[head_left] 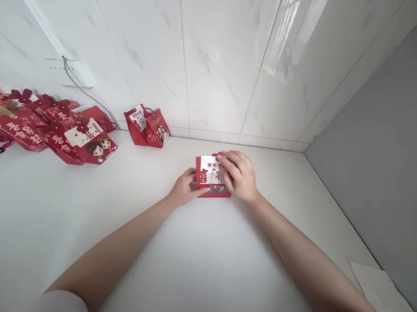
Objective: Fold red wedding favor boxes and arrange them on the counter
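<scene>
A red gift box (pixel 213 191) with a clear window low on its front stands on the white table between my hands. On its upper front lies a white printed card (pixel 212 169) with red characters and a drawn couple. My left hand (pixel 186 188) grips the box's left side, thumb across the front and fingers behind. My right hand (pixel 240 176) is closed at the top right, its fingers over the card's edge beside a dark red ribbon (pixel 218 154). The fingertips partly hide what they pinch.
Another red gift box (pixel 147 127) stands against the tiled wall (pixel 220 68). Several more red boxes (pixel 69 139) crowd the left side, near a wall socket (pixel 70 72) with a grey cable (pixel 89 95). White paper (pixel 383 291) lies at the lower right.
</scene>
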`<state>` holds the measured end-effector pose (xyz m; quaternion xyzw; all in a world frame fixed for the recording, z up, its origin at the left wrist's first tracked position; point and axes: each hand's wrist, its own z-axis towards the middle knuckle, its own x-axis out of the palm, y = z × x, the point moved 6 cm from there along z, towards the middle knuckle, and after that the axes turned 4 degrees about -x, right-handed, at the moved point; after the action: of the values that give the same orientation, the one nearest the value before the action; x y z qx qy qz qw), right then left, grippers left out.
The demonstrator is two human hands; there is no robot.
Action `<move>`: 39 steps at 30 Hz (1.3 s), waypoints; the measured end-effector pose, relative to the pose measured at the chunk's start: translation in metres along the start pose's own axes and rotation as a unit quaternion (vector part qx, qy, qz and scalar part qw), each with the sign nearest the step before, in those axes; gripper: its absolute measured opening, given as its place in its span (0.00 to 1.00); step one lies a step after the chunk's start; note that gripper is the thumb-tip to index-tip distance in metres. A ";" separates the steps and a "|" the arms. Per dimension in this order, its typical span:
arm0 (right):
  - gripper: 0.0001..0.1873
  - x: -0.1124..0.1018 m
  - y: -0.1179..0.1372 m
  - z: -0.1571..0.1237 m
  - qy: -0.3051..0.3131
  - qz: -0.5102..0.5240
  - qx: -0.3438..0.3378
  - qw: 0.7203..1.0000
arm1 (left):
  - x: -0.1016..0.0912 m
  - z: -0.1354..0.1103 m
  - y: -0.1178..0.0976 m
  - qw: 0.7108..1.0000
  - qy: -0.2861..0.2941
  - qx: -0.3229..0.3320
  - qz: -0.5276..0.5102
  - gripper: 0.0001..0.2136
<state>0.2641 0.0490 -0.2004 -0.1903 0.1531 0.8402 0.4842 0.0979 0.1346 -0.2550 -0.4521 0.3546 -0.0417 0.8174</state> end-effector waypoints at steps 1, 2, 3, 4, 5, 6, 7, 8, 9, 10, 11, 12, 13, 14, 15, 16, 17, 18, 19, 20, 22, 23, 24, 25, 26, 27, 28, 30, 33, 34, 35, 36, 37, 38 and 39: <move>0.25 0.001 -0.001 -0.001 -0.001 -0.005 -0.006 1.000 | 0.000 0.000 0.000 1.000 0.001 0.000 0.001 0.15; 0.26 0.001 -0.002 -0.002 -0.002 -0.005 -0.011 1.000 | 0.000 0.000 0.000 1.000 0.000 0.001 0.002 0.15; 0.27 0.001 -0.002 -0.002 -0.004 -0.004 -0.013 1.000 | 0.000 0.000 0.000 1.000 0.000 0.002 0.004 0.15; 0.28 0.001 -0.001 -0.002 -0.003 -0.002 -0.014 1.000 | 0.000 0.000 0.000 1.000 -0.002 0.002 0.005 0.15; 0.28 0.001 -0.001 -0.001 0.001 0.000 -0.011 1.000 | 0.000 0.000 0.000 1.000 -0.003 0.003 0.005 0.15; 0.27 0.001 -0.001 -0.001 0.005 0.002 -0.005 1.000 | 0.000 0.000 0.000 1.000 -0.003 0.004 0.004 0.15; 0.25 0.001 0.000 0.001 0.009 0.006 0.004 1.000 | 0.000 0.000 0.000 1.000 -0.003 0.005 0.002 0.15; 0.23 0.001 0.001 0.002 0.009 0.013 0.015 1.000 | 0.000 0.000 0.000 1.000 -0.003 0.006 0.001 0.15; 0.20 -0.001 0.002 0.004 0.006 0.026 0.030 0.999 | 0.000 0.000 0.000 1.000 -0.003 0.008 0.002 0.15; 0.18 -0.004 0.003 0.007 0.000 0.043 0.051 0.998 | 0.000 -0.001 0.000 1.000 -0.004 0.010 0.005 0.15; 0.16 -0.008 0.003 0.011 -0.007 0.069 0.080 0.994 | 0.000 -0.001 0.000 1.000 -0.006 0.012 0.010 0.15; 0.17 -0.012 0.003 0.015 -0.010 0.102 0.114 0.988 | -0.001 -0.001 -0.001 1.000 -0.008 0.016 0.015 0.14; 0.18 -0.016 0.002 0.020 -0.005 0.140 0.149 0.979 | -0.001 -0.002 -0.001 1.000 -0.010 0.021 0.018 0.14; 0.18 -0.019 0.001 0.024 0.011 0.181 0.183 0.966 | -0.001 -0.002 -0.001 0.999 -0.012 0.026 0.020 0.13; 0.17 -0.022 0.002 0.028 0.037 0.217 0.207 0.953 | -0.001 -0.003 -0.002 0.999 -0.014 0.032 0.020 0.13; 0.14 -0.023 0.003 0.032 0.067 0.245 0.223 0.941 | -0.001 -0.003 -0.002 0.999 -0.014 0.037 0.018 0.13; 0.10 -0.025 0.003 0.035 0.095 0.265 0.235 0.930 | -0.001 -0.004 -0.002 0.999 -0.013 0.042 0.017 0.13; 0.09 -0.027 0.004 0.037 0.116 0.278 0.245 0.922 | 0.000 -0.004 -0.002 0.999 -0.011 0.046 0.017 0.13; 0.08 -0.028 0.003 0.037 0.129 0.287 0.256 0.914 | 0.000 -0.004 -0.003 0.999 -0.011 0.049 0.020 0.13; 0.08 -0.028 0.003 0.037 0.134 0.295 0.268 0.907 | 0.000 -0.004 -0.003 0.998 -0.011 0.051 0.024 0.13; 0.08 -0.028 0.002 0.037 0.132 0.302 0.284 0.901 | -0.001 -0.005 -0.003 0.998 -0.010 0.052 0.033 0.13; 0.08 -0.027 0.002 0.036 0.128 0.300 0.287 0.901 | -0.001 -0.005 -0.003 0.998 -0.009 0.053 0.037 0.13; 0.08 -0.027 0.003 0.036 0.123 0.294 0.288 0.903 | -0.001 -0.005 -0.003 0.998 -0.006 0.053 0.040 0.14; 0.08 -0.027 0.004 0.036 0.116 0.286 0.287 0.907 | 0.000 -0.005 -0.003 0.998 -0.002 0.054 0.042 0.14; 0.08 -0.027 0.004 0.036 0.109 0.278 0.287 0.910 | 0.000 -0.004 -0.003 0.997 0.002 0.057 0.043 0.13; 0.08 -0.027 0.005 0.036 0.105 0.272 0.285 0.913 | 0.001 -0.004 -0.004 0.997 0.003 0.059 0.043 0.13; 0.08 -0.027 0.005 0.036 0.103 0.268 0.284 0.915 | 0.001 -0.004 -0.004 0.997 0.003 0.060 0.042 0.13; 0.07 -0.027 0.006 0.037 0.110 0.263 0.279 0.917 | 0.001 -0.005 -0.005 0.998 0.000 0.058 0.039 0.13; 0.06 -0.026 0.006 0.037 0.140 0.245 0.260 0.923 | 0.002 -0.005 -0.004 0.998 0.002 0.053 0.035 0.14; 0.06 -0.026 0.006 0.037 0.150 0.238 0.257 0.925 | 0.002 -0.005 -0.004 0.998 0.004 0.052 0.035 0.14; 0.06 -0.026 0.005 0.037 0.159 0.233 0.257 0.924 | 0.002 -0.005 -0.004 0.998 0.004 0.052 0.036 0.14; 0.07 -0.025 0.005 0.036 0.168 0.230 0.263 0.922 | 0.002 -0.005 -0.004 0.998 0.003 0.053 0.037 0.14; 0.08 -0.025 0.004 0.036 0.174 0.229 0.272 0.918 | 0.002 -0.005 -0.003 0.998 0.002 0.053 0.039 0.14; 0.10 -0.024 0.003 0.035 0.178 0.229 0.283 0.914 | 0.002 -0.005 -0.003 0.998 0.002 0.052 0.041 0.14; 0.11 -0.024 0.002 0.034 0.181 0.231 0.291 0.910 | 0.002 -0.005 -0.003 0.998 0.002 0.051 0.042 0.14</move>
<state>0.2674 0.0448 -0.1588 -0.1488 0.5156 0.7981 0.2741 0.0968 0.1284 -0.2553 -0.3944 0.3728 -0.0260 0.8395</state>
